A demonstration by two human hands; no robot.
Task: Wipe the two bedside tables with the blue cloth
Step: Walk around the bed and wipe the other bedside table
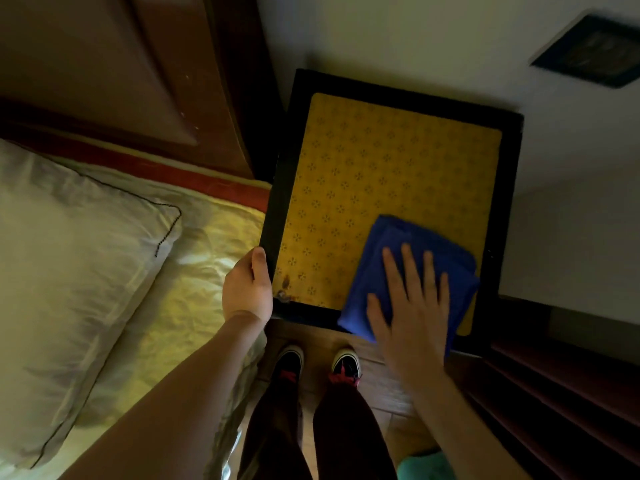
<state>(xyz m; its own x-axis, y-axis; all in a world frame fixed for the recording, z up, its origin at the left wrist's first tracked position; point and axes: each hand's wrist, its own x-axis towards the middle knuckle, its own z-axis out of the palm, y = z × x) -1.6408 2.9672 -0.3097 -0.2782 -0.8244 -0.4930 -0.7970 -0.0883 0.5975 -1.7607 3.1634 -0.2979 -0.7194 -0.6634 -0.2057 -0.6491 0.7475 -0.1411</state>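
A bedside table [388, 161] with a black frame and a yellow patterned top stands right below me, beside the bed. The folded blue cloth [391, 247] lies on its near right corner and hangs a little over the front edge. My right hand [412, 299] presses flat on the cloth, fingers spread. My left hand [247, 289] grips the table's near left corner, thumb on the black rim. A small brown stain [286, 282] marks the top near that corner. Only this one table is in view.
The bed with a white pillow [69, 271] and yellowish sheet [194, 289] lies to the left, against a dark wooden headboard [121, 64]. Dark wooden furniture [561, 393] stands at the right. My shoes [318, 362] are on the wooden floor. A dark framed picture [592, 50] hangs on the wall.
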